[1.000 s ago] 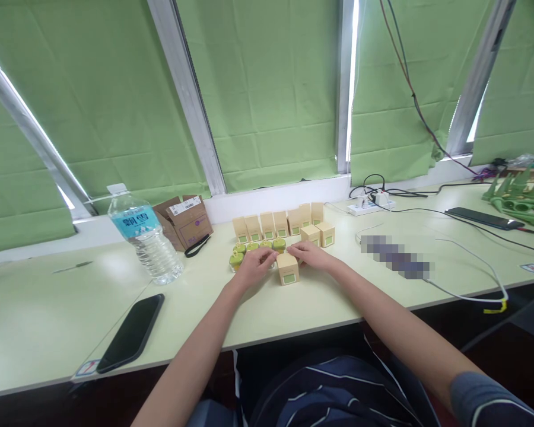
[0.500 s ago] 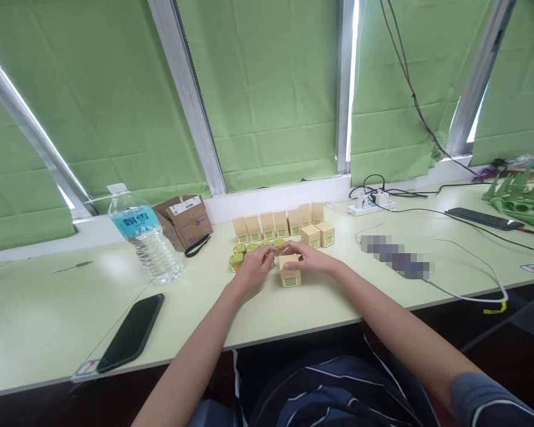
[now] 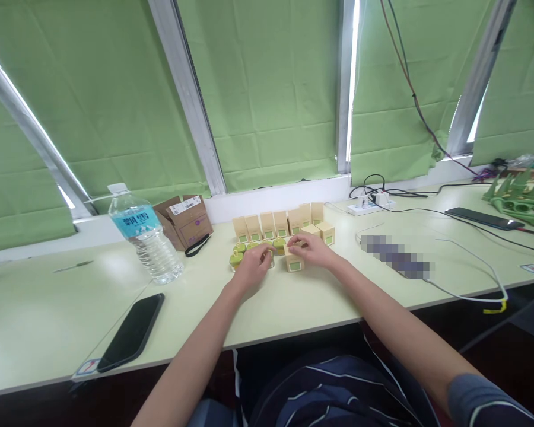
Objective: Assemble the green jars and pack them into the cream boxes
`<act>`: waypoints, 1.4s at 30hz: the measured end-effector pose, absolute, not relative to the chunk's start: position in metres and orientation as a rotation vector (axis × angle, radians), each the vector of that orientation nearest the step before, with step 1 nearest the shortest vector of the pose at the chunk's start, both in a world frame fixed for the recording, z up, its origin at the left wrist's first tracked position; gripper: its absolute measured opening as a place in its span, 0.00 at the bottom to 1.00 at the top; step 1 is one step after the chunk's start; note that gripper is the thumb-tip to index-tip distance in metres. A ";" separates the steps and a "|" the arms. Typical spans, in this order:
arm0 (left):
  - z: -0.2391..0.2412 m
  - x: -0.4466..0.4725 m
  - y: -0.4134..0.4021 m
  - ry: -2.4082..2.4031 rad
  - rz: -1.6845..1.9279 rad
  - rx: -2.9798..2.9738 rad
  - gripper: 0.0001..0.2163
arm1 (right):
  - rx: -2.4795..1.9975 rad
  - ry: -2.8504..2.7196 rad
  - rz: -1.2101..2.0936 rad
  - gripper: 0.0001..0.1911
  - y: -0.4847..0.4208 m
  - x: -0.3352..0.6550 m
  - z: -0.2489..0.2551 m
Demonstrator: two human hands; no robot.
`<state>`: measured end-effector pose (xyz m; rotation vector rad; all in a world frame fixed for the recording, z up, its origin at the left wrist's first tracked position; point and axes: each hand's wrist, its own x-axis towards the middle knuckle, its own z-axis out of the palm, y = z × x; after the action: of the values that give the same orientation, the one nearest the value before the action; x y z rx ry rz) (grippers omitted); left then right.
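My right hand (image 3: pixel 315 249) is curled around the top of a small tan cardboard box (image 3: pixel 295 263) with a green label, which stands on the table. Its fingers hide part of the box's top. Beside it, my left hand (image 3: pixel 253 267) lies over a cluster of small glass jars with green lids, its fingers bent around one whose glass edge (image 3: pixel 273 260) peeks out below them. Another green-lidded jar (image 3: pixel 236 260) shows left of that hand, and one more jar (image 3: pixel 279 245) stands between the two hands.
A row of open-flapped tan boxes (image 3: pixel 267 226) stands behind the jars, with two closed boxes (image 3: pixel 327 233) at its right. A water bottle (image 3: pixel 145 237), a brown carton (image 3: pixel 190 224) and a phone (image 3: pixel 132 332) are on the left. A power strip (image 3: pixel 368 205) and cables lie right.
The box under my right hand has shifted away from me and slightly right, toward the two closed boxes. My left hand has drawn back from the box and bent over the jars.
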<state>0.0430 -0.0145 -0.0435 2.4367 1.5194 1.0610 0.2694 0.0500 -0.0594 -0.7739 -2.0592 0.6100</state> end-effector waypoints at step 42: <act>-0.047 0.042 -0.012 1.489 1.052 2.464 0.13 | -0.803 -2.206 0.660 0.14 0.051 0.266 -0.066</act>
<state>0.0417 -0.0116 -0.0467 2.4639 1.4892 1.0520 0.2660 0.0509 -0.0665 -0.8034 -2.2058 0.6602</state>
